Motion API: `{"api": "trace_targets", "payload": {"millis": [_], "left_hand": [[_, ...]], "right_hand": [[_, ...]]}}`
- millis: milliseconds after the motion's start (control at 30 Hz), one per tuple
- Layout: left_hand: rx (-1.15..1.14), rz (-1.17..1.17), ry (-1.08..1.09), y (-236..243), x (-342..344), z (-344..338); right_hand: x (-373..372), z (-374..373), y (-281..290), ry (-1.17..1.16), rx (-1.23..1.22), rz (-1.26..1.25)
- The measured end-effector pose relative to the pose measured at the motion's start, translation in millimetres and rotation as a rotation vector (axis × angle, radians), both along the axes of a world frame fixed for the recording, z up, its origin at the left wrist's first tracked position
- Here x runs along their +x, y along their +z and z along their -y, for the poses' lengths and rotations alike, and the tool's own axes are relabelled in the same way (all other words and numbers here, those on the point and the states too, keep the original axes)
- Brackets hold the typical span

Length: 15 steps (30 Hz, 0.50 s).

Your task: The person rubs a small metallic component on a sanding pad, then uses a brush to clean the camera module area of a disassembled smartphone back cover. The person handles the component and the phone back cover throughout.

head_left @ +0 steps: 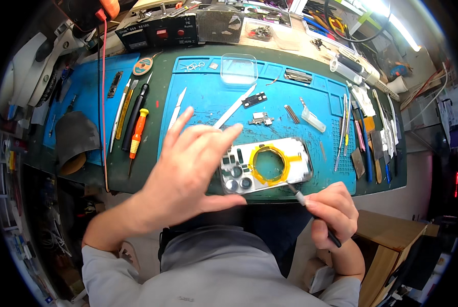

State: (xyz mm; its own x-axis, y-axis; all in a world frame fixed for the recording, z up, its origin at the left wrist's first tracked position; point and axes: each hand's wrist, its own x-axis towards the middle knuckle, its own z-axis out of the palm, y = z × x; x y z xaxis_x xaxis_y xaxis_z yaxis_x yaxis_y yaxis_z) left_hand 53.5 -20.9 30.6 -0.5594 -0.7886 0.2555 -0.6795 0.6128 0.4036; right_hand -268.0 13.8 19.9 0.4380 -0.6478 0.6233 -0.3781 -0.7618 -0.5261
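Observation:
A white phone back housing (299, 165) with three round camera openings lies near the front edge of the blue work mat (193, 87). A yellow ring (285, 171) sits on its middle, with a dark green round area inside. My left hand (188, 166) is open at the housing's left end, fingers spread and slightly blurred; whether it touches the housing I cannot tell. My right hand (333, 212) grips a slim black-handled tool (299, 197) with a silver collar. Its dark tip is at the housing's lower edge, close to the ring; the tip's exact shape is unclear.
Behind the housing lie small metal parts (261, 118), a black part (254, 100) and a clear plastic box (239, 69). Screwdrivers, one orange-handled (138, 130), lie left. Tweezers (343, 133) and several brushes lie right. A black box-shaped device (157, 33) stands at the back.

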Motion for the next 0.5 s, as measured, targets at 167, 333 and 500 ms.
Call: {"api": "trace_targets", "payload": {"millis": [167,333,500], "left_hand": [[-0.039,-0.055,0.145,-18.2,-14.1,-29.4],[-0.057,-0.173,0.164,-32.2,-5.5,-39.2],[-0.054,-0.189,0.175,-34.9,-6.6,-38.6]], "right_hand": [[16.3,-9.1,-3.0,0.123,0.160,-0.012],[29.2,-8.1,-5.3,0.166,0.204,-0.038],[39.8,0.0,-4.0,0.183,0.220,-0.058]]}}
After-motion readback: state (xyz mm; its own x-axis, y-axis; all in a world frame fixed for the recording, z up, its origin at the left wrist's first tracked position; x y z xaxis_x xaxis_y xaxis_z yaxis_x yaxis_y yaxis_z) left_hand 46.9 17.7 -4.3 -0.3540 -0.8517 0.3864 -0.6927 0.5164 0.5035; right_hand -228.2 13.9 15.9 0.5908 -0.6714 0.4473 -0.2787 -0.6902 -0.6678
